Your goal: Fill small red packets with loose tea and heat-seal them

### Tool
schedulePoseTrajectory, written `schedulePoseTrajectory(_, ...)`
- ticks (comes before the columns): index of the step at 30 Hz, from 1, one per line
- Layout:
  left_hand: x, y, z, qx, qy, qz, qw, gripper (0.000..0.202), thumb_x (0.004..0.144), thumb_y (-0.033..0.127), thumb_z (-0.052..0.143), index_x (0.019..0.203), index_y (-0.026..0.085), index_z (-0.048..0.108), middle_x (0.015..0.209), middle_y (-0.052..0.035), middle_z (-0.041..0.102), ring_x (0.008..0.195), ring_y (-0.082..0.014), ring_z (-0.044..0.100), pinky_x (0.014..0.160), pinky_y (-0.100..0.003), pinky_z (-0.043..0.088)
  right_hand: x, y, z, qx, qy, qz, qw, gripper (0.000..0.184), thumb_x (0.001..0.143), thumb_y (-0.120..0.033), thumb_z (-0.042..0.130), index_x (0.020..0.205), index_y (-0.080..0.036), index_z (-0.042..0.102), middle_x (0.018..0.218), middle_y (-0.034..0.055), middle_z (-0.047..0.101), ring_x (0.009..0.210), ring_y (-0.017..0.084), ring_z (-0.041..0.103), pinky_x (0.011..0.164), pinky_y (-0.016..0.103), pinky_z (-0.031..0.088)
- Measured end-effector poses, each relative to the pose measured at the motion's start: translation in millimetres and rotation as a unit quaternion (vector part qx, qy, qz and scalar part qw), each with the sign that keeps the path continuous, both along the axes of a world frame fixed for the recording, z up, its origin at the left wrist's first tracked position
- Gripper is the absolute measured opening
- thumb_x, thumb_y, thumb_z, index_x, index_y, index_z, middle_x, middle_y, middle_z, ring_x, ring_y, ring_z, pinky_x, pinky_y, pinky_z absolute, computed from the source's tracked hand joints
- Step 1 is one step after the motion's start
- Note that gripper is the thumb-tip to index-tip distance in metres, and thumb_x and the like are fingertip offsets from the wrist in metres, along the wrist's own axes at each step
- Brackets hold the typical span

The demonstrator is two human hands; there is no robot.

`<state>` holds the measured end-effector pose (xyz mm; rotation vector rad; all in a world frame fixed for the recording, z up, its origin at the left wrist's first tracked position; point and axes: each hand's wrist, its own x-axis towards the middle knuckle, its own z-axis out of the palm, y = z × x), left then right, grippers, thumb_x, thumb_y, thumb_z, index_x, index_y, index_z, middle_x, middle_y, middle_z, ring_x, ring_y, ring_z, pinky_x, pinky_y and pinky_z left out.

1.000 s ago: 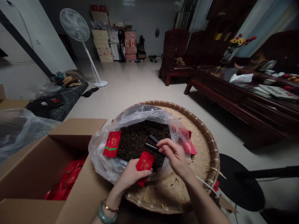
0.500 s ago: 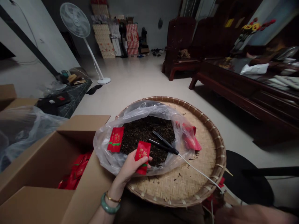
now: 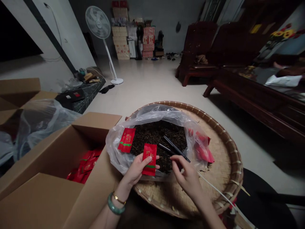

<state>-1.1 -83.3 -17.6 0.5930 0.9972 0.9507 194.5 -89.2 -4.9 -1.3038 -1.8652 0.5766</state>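
Observation:
My left hand (image 3: 139, 168) is closed on a red tea packet (image 3: 149, 165) with gold characters and a green stripe, its thumb across the front. My right hand (image 3: 188, 178), fingers bent and thumb a little apart, is beside a black two-armed clamp (image 3: 177, 149) with a white cord. Whether its fingertips touch the clamp I cannot tell. The clamp lies on loose dark tea leaves (image 3: 147, 133) in an open clear plastic bag (image 3: 114, 148). Another red packet (image 3: 126, 140) lies at the bag's left side. Red wrappers (image 3: 202, 148) are at its right.
The bag sits on a round woven bamboo tray (image 3: 228, 181). At left stands an open cardboard box (image 3: 95, 178) holding several red packets (image 3: 87, 165). A white standing fan (image 3: 98, 23), a dark wooden bench (image 3: 197, 47) and a low table (image 3: 257, 95) stand farther off.
My right hand has come from the lower right corner over the tray to the clamp. My left hand still holds the packet, now more upright. The view has turned slightly left.

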Motion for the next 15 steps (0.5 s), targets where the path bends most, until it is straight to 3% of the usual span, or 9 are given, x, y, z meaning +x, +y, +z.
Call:
schedulePoseTrajectory(2, -10, -2, 4.6, 0.021, -0.002, 0.046, 0.999, 0.051, 0.068, 0.044, 0.073, 0.106, 0.015, 0.056, 0.112, -0.0148, 0.066, 0.072, -0.0212, 0.07, 0.059, -0.029, 0.056, -3, 1, -14.7, -0.041, -0.023, 0.013, 0.999, 0.018, 0.088, -0.023, 0.042, 0.093, -0.02, 0.059, 0.083, 0.0052, 0.068, 0.07, 0.018, 0.064, 0.065, 0.028, 0.051)
schedulePoseTrajectory(3, -18, -3, 8.2, 0.047, 0.0, 0.097, 0.994, 0.052, 0.068, 0.049, 0.072, 0.107, 0.017, 0.057, 0.114, -0.0128, 0.065, 0.075, -0.0211, 0.069, 0.061, -0.03, 0.056, -3, 1, -19.0, -0.056, -0.027, 0.017, 0.998, 0.019, 0.088, -0.024, 0.041, 0.093, -0.02, 0.059, 0.083, 0.0051, 0.068, 0.071, 0.018, 0.064, 0.065, 0.028, 0.051)
schedulePoseTrajectory(5, -35, -3, 15.8, 0.149, 0.015, 0.276, 0.949, 0.058, 0.069, 0.064, 0.061, 0.113, 0.027, 0.055, 0.122, -0.0057, 0.062, 0.083, -0.0182, 0.068, 0.067, -0.026, 0.055, -2, 0, -22.4, -0.073, -0.024, 0.016, 0.997, 0.02, 0.089, -0.026, 0.041, 0.093, -0.02, 0.059, 0.082, 0.0048, 0.068, 0.07, 0.018, 0.064, 0.065, 0.028, 0.051)
schedulePoseTrajectory(6, -43, -3, 18.3, 0.197, 0.028, 0.339, 0.92, 0.061, 0.07, 0.07, 0.054, 0.118, 0.033, 0.051, 0.128, -0.0024, 0.058, 0.092, -0.0178, 0.066, 0.071, -0.025, 0.055, -2, 0, -22.3, -0.078, -0.02, 0.013, 0.997, 0.02, 0.089, -0.027, 0.041, 0.093, -0.02, 0.059, 0.082, 0.0048, 0.068, 0.069, 0.018, 0.064, 0.065, 0.028, 0.051)
schedulePoseTrajectory(7, -50, -2, 19.1, 0.228, 0.04, 0.363, 0.902, 0.062, 0.072, 0.073, 0.048, 0.122, 0.036, 0.048, 0.133, -0.0008, 0.054, 0.1, -0.0182, 0.063, 0.077, -0.025, 0.054, -3, 0, -21.7, -0.082, -0.018, 0.011, 0.996, 0.021, 0.089, -0.028, 0.041, 0.093, -0.02, 0.059, 0.081, 0.0047, 0.068, 0.068, 0.018, 0.064, 0.064, 0.028, 0.051)
schedulePoseTrajectory(9, -58, 3, 14.5, 0.242, 0.095, 0.338, 0.905, 0.059, 0.075, 0.062, 0.054, 0.126, 0.034, 0.044, 0.132, -0.0036, 0.054, 0.103, -0.0193, 0.061, 0.083, -0.03, 0.052, -3, 3, -21.3, -0.089, -0.016, 0.015, 0.996, 0.021, 0.089, -0.03, 0.041, 0.094, -0.02, 0.059, 0.08, 0.0046, 0.068, 0.068, 0.018, 0.064, 0.062, 0.028, 0.05)
schedulePoseTrajectory(11, -62, 12, 3.3, 0.222, 0.223, 0.266, 0.911, 0.056, 0.072, 0.045, 0.066, 0.122, 0.024, 0.049, 0.125, -0.0097, 0.057, 0.103, -0.0232, 0.061, 0.086, -0.036, 0.05, -3, 6, -23.7, -0.091, -0.019, 0.025, 0.995, 0.021, 0.089, -0.03, 0.041, 0.094, -0.021, 0.059, 0.081, 0.0046, 0.068, 0.069, 0.018, 0.064, 0.063, 0.029, 0.051)
schedulePoseTrajectory(12, -63, 17, -3.2, 0.229, 0.308, 0.251, 0.888, 0.05, 0.07, 0.041, 0.068, 0.114, 0.02, 0.054, 0.122, -0.0113, 0.059, 0.104, -0.0253, 0.06, 0.088, -0.038, 0.049, -2, 7, -26.2, -0.088, -0.022, 0.026, 0.996, 0.021, 0.089, -0.031, 0.041, 0.093, -0.021, 0.059, 0.082, 0.0049, 0.069, 0.072, 0.019, 0.065, 0.065, 0.029, 0.051)
schedulePoseTrajectory(15, -72, 34, -19.0, 0.28, 0.552, 0.236, 0.75, 0.036, 0.071, 0.033, 0.065, 0.104, 0.017, 0.061, 0.125, -0.0148, 0.055, 0.12, -0.0323, 0.047, 0.101, -0.048, 0.036, 1, 9, -36.1, -0.069, -0.032, 0.008, 0.997, 0.022, 0.088, -0.031, 0.042, 0.09, -0.021, 0.062, 0.085, 0.0066, 0.069, 0.079, 0.022, 0.065, 0.072, 0.034, 0.051)
